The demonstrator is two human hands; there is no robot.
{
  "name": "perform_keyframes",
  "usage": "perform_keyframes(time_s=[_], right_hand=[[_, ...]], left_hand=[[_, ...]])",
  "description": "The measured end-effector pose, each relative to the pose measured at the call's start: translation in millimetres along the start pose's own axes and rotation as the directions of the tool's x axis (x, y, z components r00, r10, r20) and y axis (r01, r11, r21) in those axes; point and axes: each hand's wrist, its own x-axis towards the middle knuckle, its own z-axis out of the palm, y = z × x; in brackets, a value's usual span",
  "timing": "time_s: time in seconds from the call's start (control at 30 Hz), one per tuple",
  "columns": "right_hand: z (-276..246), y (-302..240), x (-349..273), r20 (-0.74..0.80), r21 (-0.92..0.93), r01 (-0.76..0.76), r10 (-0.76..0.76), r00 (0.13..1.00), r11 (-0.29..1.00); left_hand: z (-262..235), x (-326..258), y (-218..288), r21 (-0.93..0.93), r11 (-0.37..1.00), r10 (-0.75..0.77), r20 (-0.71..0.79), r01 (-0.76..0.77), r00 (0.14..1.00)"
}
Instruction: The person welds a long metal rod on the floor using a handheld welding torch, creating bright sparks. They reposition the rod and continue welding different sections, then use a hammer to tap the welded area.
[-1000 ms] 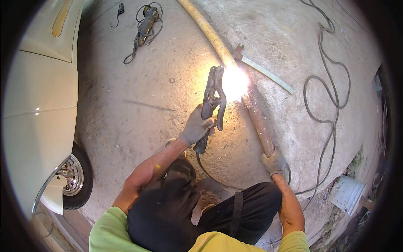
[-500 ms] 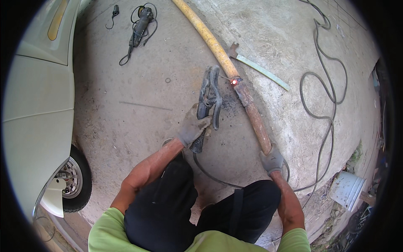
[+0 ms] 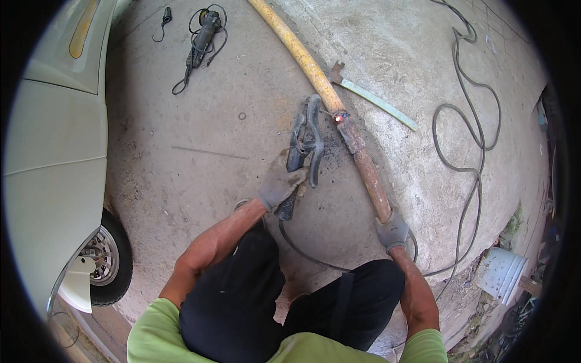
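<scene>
On a rough concrete floor (image 3: 151, 199), under a person's two gloved hands: one long pipe in two joined sections, lying aslant from the upper edge of the view toward the person's right knee.

Item: upper section (image 3: 301, 55), yellow, paint worn and spotted.
Item: lower section (image 3: 370, 177), rust-brown, scaled near the joint. A small orange spot (image 3: 338, 118) glows where the sections meet.
Item: right hand (image 3: 392, 231), grey glove, closed round the pipe's lower end.
Item: left hand (image 3: 279, 184), grey glove, wrapped round the grip of a black electrode holder (image 3: 296, 151). Holder's head raised just beside the joint, on its left; dark cable (image 3: 296, 247) running from the grip toward the right knee.
Item: hammer (image 3: 380, 104), pale green flat handle, rusty head, lying to the right of the yellow section.
Item: angle grinder (image 3: 203, 39), dark, cord looped about it, upper left; near it a small black fitting (image 3: 167, 14) with a short lead.
Item: thin rod (image 3: 209, 152) and small ring (image 3: 242, 116), loose, left of the holder.
Item: long cable (image 3: 434, 125), loosely looped, right side.
Item: white bucket (image 3: 501, 275), tipped on its side, lower right.
Item: pale car body (image 3: 54, 133) with wheel (image 3: 109, 260), left edge.
Wearer: dark trousers (image 3: 233, 284), lime-green shirt (image 3: 151, 330), knees bent.
</scene>
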Motion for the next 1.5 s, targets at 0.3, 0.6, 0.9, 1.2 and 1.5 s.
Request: perform_keyframes(time_s=[0.3,0.6,0.9,1.2,1.5], right_hand=[[0,1,0,0.002,-0.001,0.001,-0.001,1.000,1.000],[-2,-2,0,0.002,-0.001,-0.004,0.004,1.000,1.000],[4,4,0,-0.014,-0.004,-0.027,0.027,1.000,1.000],[-4,-2,1,0.025,0.012,-0.014,0.014,1.000,1.000],[-1,-1,0,0.011,0.002,-0.008,0.008,1.000,1.000]], left_hand=[[3,0,0,-0.038,0.999,0.004,-0.006,-0.005,1.000],[-2,5,-10,0.050,0.998,0.031,0.002,-0.031,1.000],[-1,4,5,0.342,0.930,0.135,0.017,-0.133,0.991],[-1,1,0,-0.081,0.993,0.091,0.009,-0.090,0.996],[-3,4,-9,-0.057,0.997,0.046,0.012,-0.045,0.999]])
